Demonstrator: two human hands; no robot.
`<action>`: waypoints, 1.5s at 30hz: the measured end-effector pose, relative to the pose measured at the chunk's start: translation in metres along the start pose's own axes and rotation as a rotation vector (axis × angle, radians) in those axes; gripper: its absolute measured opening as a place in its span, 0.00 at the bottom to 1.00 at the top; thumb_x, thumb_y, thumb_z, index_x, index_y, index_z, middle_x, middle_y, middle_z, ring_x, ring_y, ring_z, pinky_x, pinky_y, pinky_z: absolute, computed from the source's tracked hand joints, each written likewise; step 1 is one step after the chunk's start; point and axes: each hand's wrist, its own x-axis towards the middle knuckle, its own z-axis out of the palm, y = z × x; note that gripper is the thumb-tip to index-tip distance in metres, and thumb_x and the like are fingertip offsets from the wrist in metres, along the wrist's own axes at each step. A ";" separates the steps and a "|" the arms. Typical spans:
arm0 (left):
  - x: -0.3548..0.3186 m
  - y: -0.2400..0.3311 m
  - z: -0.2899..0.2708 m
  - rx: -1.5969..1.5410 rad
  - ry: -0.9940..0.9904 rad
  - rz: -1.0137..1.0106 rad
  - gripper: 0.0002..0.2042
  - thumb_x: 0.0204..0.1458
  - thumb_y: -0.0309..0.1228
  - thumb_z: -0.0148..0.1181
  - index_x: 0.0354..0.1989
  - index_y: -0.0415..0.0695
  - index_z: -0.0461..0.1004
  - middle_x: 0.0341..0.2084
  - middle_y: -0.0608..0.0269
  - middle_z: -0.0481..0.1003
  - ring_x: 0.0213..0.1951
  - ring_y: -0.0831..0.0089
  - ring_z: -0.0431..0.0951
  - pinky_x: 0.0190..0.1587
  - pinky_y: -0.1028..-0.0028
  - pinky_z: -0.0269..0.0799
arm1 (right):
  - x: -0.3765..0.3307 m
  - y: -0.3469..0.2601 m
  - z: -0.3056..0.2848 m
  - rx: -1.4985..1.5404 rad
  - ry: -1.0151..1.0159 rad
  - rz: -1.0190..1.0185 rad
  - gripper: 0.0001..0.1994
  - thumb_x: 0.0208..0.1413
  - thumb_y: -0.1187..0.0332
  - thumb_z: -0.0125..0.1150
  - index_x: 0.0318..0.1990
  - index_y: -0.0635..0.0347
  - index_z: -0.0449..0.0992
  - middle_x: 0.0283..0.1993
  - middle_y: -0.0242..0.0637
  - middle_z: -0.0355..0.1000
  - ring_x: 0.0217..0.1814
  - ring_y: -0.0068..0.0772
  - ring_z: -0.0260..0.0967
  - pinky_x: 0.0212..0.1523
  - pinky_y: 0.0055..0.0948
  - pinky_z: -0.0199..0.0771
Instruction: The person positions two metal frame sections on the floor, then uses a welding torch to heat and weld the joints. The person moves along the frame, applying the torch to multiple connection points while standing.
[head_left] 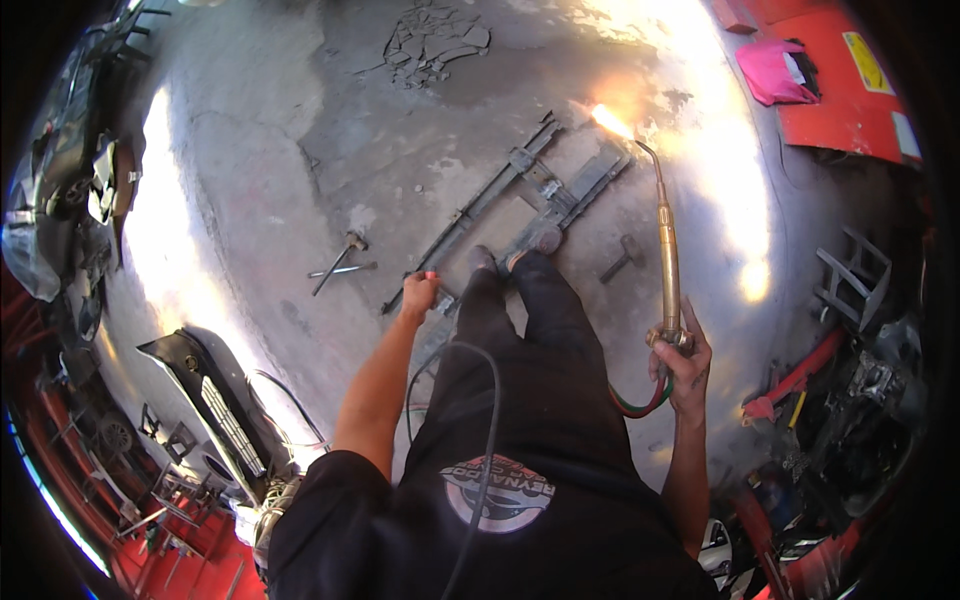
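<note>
Flaming above the grey concrete floor, a long brass-coloured metal torch, likely rigid and weighty, sits in the right hand at its valve end, probably the safest hold, the left hand closed on a small red object.

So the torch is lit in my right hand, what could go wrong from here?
The flame is open and your right hand is bare on the torch; a careless swing back might burn skin or trousers.
The red and green hoses run beside your right leg, so they could snag as you move.
The hammer on the floor to the right of your right shoe might trip you.
</note>
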 end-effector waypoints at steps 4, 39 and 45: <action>-0.009 -0.003 0.000 0.009 0.058 -0.035 0.05 0.52 0.25 0.61 0.34 0.36 0.75 0.18 0.66 0.70 0.15 0.76 0.67 0.16 0.71 0.61 | 0.029 0.009 -0.007 0.023 -0.039 0.004 0.40 0.54 0.78 0.63 0.75 0.69 0.53 0.37 0.41 0.75 0.24 0.24 0.70 0.21 0.24 0.73; 0.004 0.119 0.201 0.098 -0.199 0.059 0.10 0.58 0.27 0.63 0.47 0.40 0.76 0.25 0.71 0.73 0.23 0.81 0.71 0.25 0.77 0.67 | 0.194 0.100 -0.095 0.056 -0.026 0.172 0.38 0.55 0.82 0.61 0.75 0.58 0.58 0.38 0.36 0.77 0.27 0.19 0.69 0.23 0.23 0.75; 0.071 0.061 0.229 0.228 -0.235 -0.057 0.10 0.56 0.28 0.63 0.46 0.41 0.78 0.26 0.75 0.73 0.26 0.84 0.71 0.30 0.79 0.67 | 0.245 0.172 -0.094 -0.065 0.018 0.265 0.38 0.54 0.82 0.60 0.75 0.59 0.58 0.38 0.35 0.76 0.25 0.18 0.69 0.23 0.22 0.73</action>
